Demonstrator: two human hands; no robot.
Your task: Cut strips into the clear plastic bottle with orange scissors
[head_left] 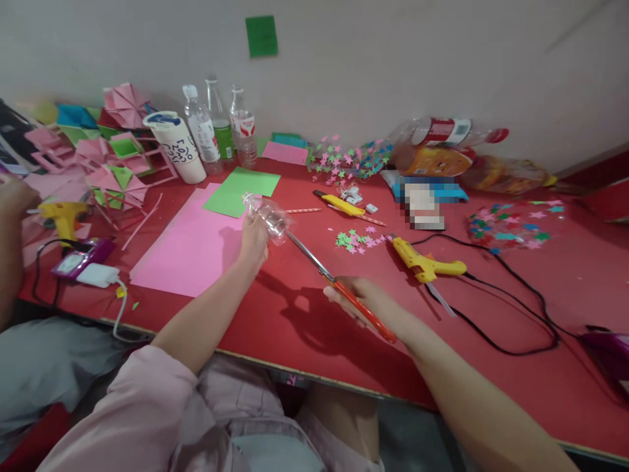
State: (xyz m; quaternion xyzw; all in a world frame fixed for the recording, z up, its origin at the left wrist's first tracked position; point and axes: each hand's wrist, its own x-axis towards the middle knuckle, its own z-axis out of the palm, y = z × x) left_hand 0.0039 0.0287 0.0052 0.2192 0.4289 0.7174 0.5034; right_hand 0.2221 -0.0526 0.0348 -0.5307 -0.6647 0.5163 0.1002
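A clear plastic bottle piece (271, 219) is held in my left hand (254, 241), whose fingers are wrapped round it, over the edge of a pink sheet (187, 252). My right hand (366, 301) grips scissors with red handles (363, 309). Their metal blades point up and left, and the tips are at the lower right side of the bottle piece. Whether the blades touch the plastic is hard to tell. A green sheet (240, 191) lies behind my left hand.
On the red table (491, 393) are a yellow glue gun (427, 262) with a black cable, paper stars (354, 241), and a yellow cutter (344, 204). Bottles (244, 134) and a white cup (177, 151) stand behind. Another person's arm (10, 249) is at far left.
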